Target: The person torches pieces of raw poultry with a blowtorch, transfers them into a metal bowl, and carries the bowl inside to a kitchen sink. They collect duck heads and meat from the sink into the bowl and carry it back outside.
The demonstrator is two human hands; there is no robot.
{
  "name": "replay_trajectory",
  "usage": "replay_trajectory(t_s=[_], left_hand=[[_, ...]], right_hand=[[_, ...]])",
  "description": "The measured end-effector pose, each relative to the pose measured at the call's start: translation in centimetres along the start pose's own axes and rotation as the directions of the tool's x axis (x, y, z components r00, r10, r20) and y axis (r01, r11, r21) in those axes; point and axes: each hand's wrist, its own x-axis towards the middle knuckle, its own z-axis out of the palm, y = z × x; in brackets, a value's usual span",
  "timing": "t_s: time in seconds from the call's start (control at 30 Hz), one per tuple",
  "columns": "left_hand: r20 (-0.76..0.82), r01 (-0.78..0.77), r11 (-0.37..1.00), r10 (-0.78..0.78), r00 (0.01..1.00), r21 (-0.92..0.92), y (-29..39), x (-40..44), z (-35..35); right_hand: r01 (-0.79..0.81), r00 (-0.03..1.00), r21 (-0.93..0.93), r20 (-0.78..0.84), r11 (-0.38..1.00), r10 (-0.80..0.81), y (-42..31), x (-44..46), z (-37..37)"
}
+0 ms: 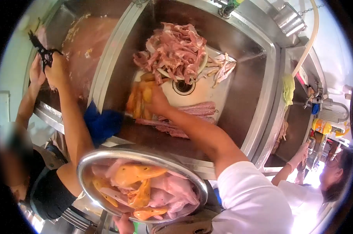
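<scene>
My right hand [155, 100] reaches into the middle sink, its fingers closed on yellow-orange pieces [137, 102] at the left of the sink bottom. What exactly it grips is partly hidden. My left hand [124, 224] grips the lower rim of a large metal bowl [83, 163], tilted against the sink's front edge. Inside the bowl lie pale plucked birds [176, 187] with orange bills [135, 174]. Above my right hand a heap of raw meat [176, 48] rests on a round dish. Long strips of meat [176, 121] lie below the drain [183, 87].
A co-worker's hands [55, 70] hold black scissors [46, 52] over the left sink [86, 46], which holds cloudy liquid. Another person [301, 195] stands at the right sink. A blue cloth [102, 123] hangs on the divider. Pale feet-like pieces [223, 66] lie right of the meat.
</scene>
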Motion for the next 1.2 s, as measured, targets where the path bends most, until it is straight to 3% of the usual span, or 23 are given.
replay_trajectory(t_s=[0.03, 0.1, 0.17, 0.2, 0.23, 0.3, 0.4, 0.43, 0.5, 0.53, 0.57, 0.6, 0.63, 0.7, 0.77, 0.87, 0.93, 1.0, 1.07, 1.13, 1.2], left_hand=[[-0.001, 0.005, 1.000, -0.005, 1.000, -0.013, 0.2, -0.1, 0.2], [-0.009, 0.021, 0.999, -0.021, 1.000, -0.034, 0.7, -0.4, 0.8], [-0.003, 0.033, 0.997, -0.033, 0.999, -0.065, 1.2, -0.7, 1.1], [0.020, 0.025, 1.000, -0.025, 1.000, -0.010, 0.4, -0.2, 0.0], [0.042, 0.015, 0.999, -0.017, 0.999, 0.044, -0.5, 0.4, -1.2], [0.046, -0.010, 0.996, 0.006, 0.999, 0.087, -2.2, 1.2, -2.5], [0.018, -0.046, 0.999, 0.045, 0.999, 0.018, -2.3, 1.3, -2.1], [0.022, -0.058, 0.998, 0.059, 0.998, -0.030, -1.1, 0.5, -0.7], [0.017, -0.068, 0.995, 0.069, 0.997, -0.067, 0.4, -0.4, 0.2], [0.015, -0.067, 0.996, 0.068, 0.998, -0.056, 0.7, -0.6, 0.3], [0.015, -0.066, 0.997, 0.067, 0.998, -0.046, 1.0, -0.7, 0.4], [0.016, -0.066, 0.997, 0.067, 0.998, -0.036, 1.2, -0.8, 0.6], [0.016, -0.068, 0.997, 0.069, 0.998, -0.026, 1.4, -0.8, 0.9], [0.003, -0.061, 0.997, 0.061, 0.998, -0.035, 1.2, -0.6, 1.0], [-0.034, -0.043, 0.998, 0.042, 0.999, -0.045, 0.5, -0.2, 0.7], [-0.101, -0.015, 0.999, 0.018, 0.995, 0.028, 1.1, -0.4, 1.4], [-0.151, 0.020, 0.994, -0.004, 0.989, 0.105, 1.3, -0.5, 1.6], [-0.150, 0.033, 0.991, -0.013, 0.989, 0.131, 1.6, -0.8, 1.6], [-0.086, -0.007, 0.996, 0.015, 0.996, 0.093, 2.1, -0.8, 1.9], [-0.145, -0.064, 0.997, 0.070, 0.987, 0.041, 2.1, -0.9, 2.6], [-0.137, -0.076, 0.994, 0.087, 0.987, 0.080, 2.8, -1.2, 2.8]], right_hand=[[0.122, 0.981, 0.093, -0.162, 0.988, -0.106, -0.6, -0.2, -0.1], [0.026, 0.988, 0.424, -0.148, 0.905, 0.042, -4.2, -1.1, -3.1], [0.039, 0.999, 0.515, -0.003, 0.857, -0.044, -11.3, -3.7, -10.6], [-0.106, 0.984, 0.663, 0.179, 0.741, -0.019, -14.0, -5.5, -13.2], [-0.113, 0.942, 0.732, 0.294, 0.672, -0.162, -16.7, -7.0, -15.9], [0.110, 0.823, 0.620, 0.381, 0.777, -0.420, -19.4, -9.2, -18.0], [0.133, 0.590, 0.626, 0.573, 0.769, -0.568, -21.6, -9.3, -19.1], [0.203, 0.612, 0.660, 0.491, 0.723, -0.620, -21.4, -8.7, -18.8], [-0.196, 0.748, 0.679, 0.570, 0.708, -0.340, -19.8, -6.7, -16.6], [-0.162, 0.836, 0.592, 0.508, 0.790, -0.209, -18.7, -4.7, -15.4], [0.282, 0.899, 0.460, 0.179, 0.842, -0.399, -14.6, -2.2, -11.4], [0.453, 0.858, 0.139, 0.201, 0.880, -0.473, -11.2, 0.4, -9.0], [0.567, 0.786, -0.091, 0.356, 0.818, -0.505, -6.9, 2.4, -5.7], [0.825, 0.565, -0.330, 0.436, 0.460, -0.701, -3.0, 3.0, -2.1], [0.946, 0.318, -0.255, 0.626, 0.199, -0.712, 2.2, 3.8, 3.9], [0.931, 0.356, -0.262, 0.809, 0.254, -0.468, -0.2, 3.2, 3.1], [0.913, 0.395, -0.283, 0.791, 0.292, -0.467, 1.2, 3.8, 5.6], [0.917, 0.391, -0.349, 0.883, 0.192, -0.261, -0.9, 4.5, 5.5], [0.896, 0.442, -0.398, 0.840, 0.195, -0.315, 0.3, 5.2, 6.8], [0.880, 0.472, -0.425, 0.831, 0.212, -0.296, -1.1, 5.9, 6.5], [0.871, 0.474, -0.424, 0.858, 0.250, -0.199, -2.8, 6.2, 5.3]])
